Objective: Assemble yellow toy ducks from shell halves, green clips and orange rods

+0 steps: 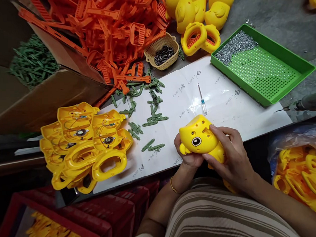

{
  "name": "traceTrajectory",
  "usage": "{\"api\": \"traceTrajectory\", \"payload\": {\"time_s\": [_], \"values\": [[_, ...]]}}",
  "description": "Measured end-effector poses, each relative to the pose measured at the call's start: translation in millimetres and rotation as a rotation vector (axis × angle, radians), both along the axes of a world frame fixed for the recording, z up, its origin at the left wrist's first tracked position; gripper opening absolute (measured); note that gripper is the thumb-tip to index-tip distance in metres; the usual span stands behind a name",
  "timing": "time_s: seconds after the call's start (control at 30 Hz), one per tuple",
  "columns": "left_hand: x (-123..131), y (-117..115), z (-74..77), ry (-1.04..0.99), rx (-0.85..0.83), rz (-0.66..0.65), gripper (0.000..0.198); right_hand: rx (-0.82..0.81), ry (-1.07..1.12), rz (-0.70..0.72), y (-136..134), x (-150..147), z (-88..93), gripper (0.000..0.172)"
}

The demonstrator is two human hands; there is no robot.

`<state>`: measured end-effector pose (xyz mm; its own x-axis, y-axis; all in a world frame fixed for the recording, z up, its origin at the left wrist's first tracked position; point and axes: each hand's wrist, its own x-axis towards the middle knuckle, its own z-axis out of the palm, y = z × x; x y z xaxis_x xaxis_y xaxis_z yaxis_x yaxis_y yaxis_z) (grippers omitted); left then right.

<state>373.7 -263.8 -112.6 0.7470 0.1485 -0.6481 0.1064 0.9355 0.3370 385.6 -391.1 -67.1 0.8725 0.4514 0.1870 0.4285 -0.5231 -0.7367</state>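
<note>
Near the front edge of the white sheet (167, 93), a yellow duck-shaped toy body (200, 134) with a round eye is held between both hands. My left hand (189, 155) is wrapped round its left and lower side, beside the orange-yellow beak. My right hand (231, 150) grips the toy's right side, with the thumb low and the fingers at the top. A screwdriver (203, 104) with a clear and blue handle lies just beyond the toy. The toy's lower part is partly hidden by my right hand.
Open yellow shells (81, 132) with wiring are stacked at the left, beside green strips (155, 118). Orange parts (104, 33), a beige basket (175, 56) and finished-looking yellow bodies (186, 9) lie behind. A green tray (274, 101) of screws stands at the right.
</note>
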Motion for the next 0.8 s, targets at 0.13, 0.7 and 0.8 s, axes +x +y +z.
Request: {"api": "traceTrajectory", "payload": {"time_s": [0.13,0.7,0.8], "values": [[3.4,2.9,8.7,-0.018,0.03,-0.031,0.052,-0.007,-0.013,-0.01,1.4,-0.7,1.1,0.074],[3.8,1.3,9.6,-0.229,0.046,-0.135,0.063,-0.027,-0.004,-0.044,8.3,-0.5,0.0,0.067],[6.8,3.1,12.5,-0.202,0.043,-0.112,0.065,-0.052,-0.013,-0.03,7.2,0.4,-0.4,0.065]]}}
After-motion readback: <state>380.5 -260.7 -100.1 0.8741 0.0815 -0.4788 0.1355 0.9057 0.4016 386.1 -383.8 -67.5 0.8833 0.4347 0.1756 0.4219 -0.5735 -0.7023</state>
